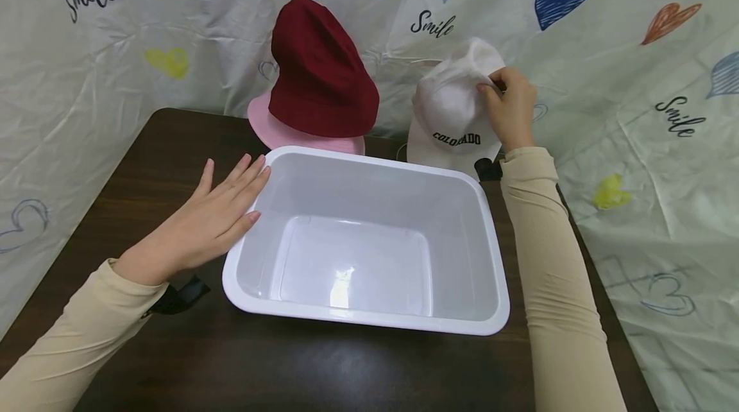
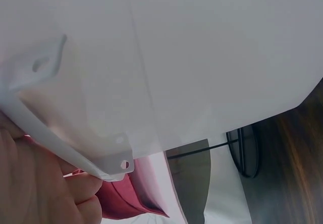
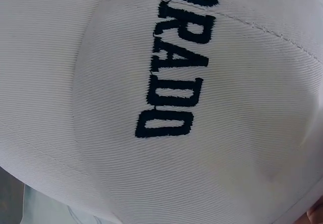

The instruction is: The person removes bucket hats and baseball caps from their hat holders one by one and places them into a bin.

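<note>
A white plastic tub (image 1: 369,325) stands on the dark table, its inside bare. My left hand (image 1: 210,219) rests at the tub's left rim with fingers spread and straight; the left wrist view shows the tub's outer wall (image 2: 202,57) close up. Behind the tub's right corner is a white cap (image 1: 447,104) lettered COLORADO. Its crown's right side is pinched between the thumb and fingers of my right hand (image 1: 512,107). In the right wrist view the cap's lettered front (image 3: 227,108) fills most of the picture, with only a bit of hand at the lower right.
Behind the tub's left half, a dark red bucket hat (image 1: 323,78) sits over a pink hat (image 1: 277,126), whose brim sticks out below. A white cloth (image 1: 219,33) printed with hearts and "Smile" hangs behind the brown table (image 1: 173,149). A black cable (image 2: 242,153) shows beyond the tub.
</note>
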